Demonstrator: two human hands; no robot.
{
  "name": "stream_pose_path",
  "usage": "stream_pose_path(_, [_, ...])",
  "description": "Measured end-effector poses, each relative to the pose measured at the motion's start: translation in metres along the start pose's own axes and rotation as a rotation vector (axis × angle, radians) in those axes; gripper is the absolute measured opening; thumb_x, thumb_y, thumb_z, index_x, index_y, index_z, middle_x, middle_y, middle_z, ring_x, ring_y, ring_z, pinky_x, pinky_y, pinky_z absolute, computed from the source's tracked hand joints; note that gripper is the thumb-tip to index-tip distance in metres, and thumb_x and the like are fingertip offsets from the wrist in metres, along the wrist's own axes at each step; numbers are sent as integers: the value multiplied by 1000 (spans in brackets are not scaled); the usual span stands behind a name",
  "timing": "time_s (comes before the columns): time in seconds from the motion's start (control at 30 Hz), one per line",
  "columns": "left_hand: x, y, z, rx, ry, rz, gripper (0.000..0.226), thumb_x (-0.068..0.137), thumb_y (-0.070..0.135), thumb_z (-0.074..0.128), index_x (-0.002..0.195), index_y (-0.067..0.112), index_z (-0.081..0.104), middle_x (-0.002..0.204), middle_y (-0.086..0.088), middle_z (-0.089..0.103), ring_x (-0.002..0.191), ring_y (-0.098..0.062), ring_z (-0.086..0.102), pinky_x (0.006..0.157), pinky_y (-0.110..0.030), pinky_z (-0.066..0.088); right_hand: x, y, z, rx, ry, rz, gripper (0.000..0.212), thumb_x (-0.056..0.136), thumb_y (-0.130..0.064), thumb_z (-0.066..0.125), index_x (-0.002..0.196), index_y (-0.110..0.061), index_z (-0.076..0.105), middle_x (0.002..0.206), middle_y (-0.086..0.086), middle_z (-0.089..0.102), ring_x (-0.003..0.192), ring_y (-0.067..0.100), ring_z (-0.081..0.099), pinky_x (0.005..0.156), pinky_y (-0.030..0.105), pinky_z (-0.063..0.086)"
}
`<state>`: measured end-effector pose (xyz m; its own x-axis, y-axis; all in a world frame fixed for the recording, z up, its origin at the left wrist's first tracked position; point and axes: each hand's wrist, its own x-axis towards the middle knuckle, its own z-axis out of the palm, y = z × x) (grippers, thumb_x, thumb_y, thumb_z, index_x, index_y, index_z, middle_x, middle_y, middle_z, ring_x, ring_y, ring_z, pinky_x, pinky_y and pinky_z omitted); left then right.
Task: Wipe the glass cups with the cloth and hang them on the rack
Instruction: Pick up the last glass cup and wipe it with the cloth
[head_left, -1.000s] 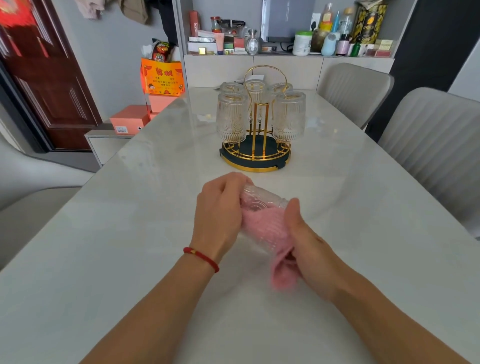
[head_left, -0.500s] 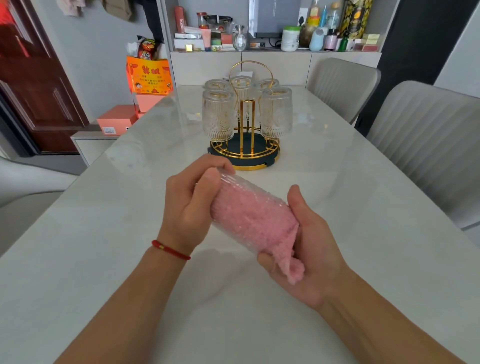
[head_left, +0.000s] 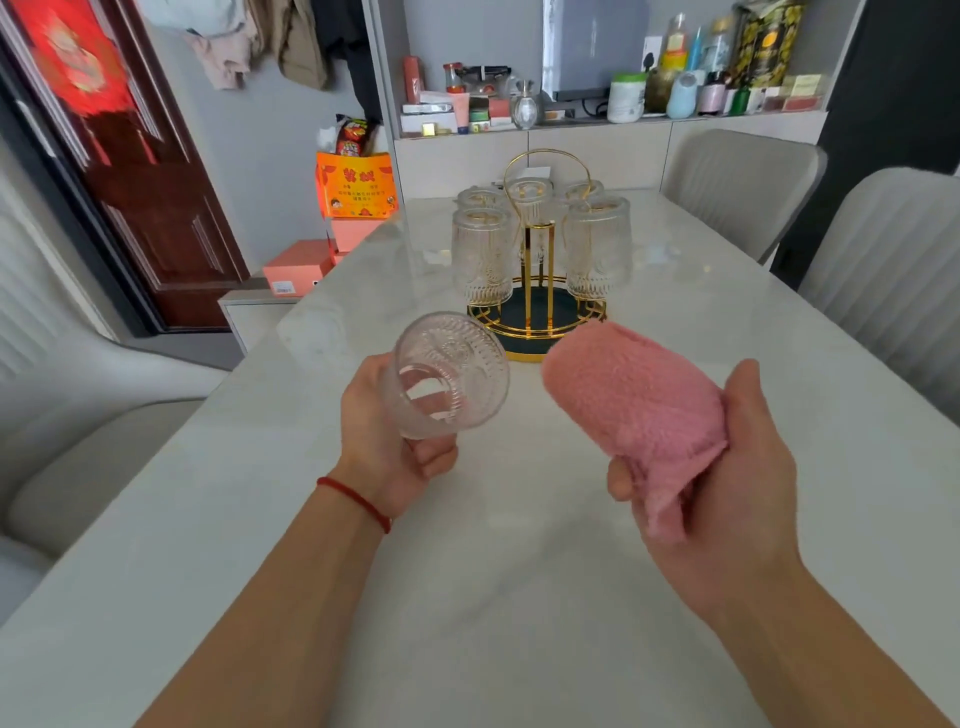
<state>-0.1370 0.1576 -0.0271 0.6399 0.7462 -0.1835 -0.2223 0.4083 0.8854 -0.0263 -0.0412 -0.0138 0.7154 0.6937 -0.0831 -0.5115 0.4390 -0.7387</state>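
My left hand (head_left: 395, 447) grips a ribbed glass cup (head_left: 447, 376) by its base, tilted so its open mouth faces me. My right hand (head_left: 727, 467) holds a pink cloth (head_left: 634, 410), which is draped over its fingers and stands apart from the cup, to its right. Behind them on the white table stands the gold rack (head_left: 535, 312) with a dark round base. Several glass cups (head_left: 483, 254) hang upside down on it.
The white marble table (head_left: 467, 597) spreads under both arms. Grey chairs (head_left: 737, 187) stand at the right and far end, another at the left (head_left: 62, 415). Orange boxes (head_left: 356, 187) and a cluttered shelf (head_left: 597, 104) lie beyond the table.
The cloth has come out of the cup. My left hand has carried the cup to the left and turned its mouth towards me, while my right hand moved right with the cloth.
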Motion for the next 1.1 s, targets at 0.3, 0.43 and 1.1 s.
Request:
stream_pose_path(0.3, [-4, -10, 6, 18, -222, -93, 41, 91, 43, 39, 92, 8, 59, 93, -27, 52, 38, -20, 30, 50, -27, 16, -4, 11, 7, -140, -108, -66, 73, 86, -64, 37, 142, -19, 54, 123, 4, 74, 101, 29, 75, 107, 61, 42])
stream_pose_path(0.43, [-8, -7, 11, 46, -197, -93, 44, 69, 46, 51, 93, 10, 60, 82, -19, 56, 57, -24, 27, 50, -25, 14, -5, 14, 10, -269, -76, -110, 68, 79, -65, 38, 134, -30, 58, 111, -8, 78, 98, 12, 75, 100, 55, 49])
stream_pose_path(1.1, [-11, 0, 9, -134, -213, 103, 27, 81, 41, 49, 96, 20, 56, 95, -9, 61, 50, -20, 37, 47, -22, 17, -7, 22, 9, -475, -108, -315, 39, 70, -73, 51, 98, -58, 74, 116, -17, 75, 116, 6, 67, 95, 28, 54])
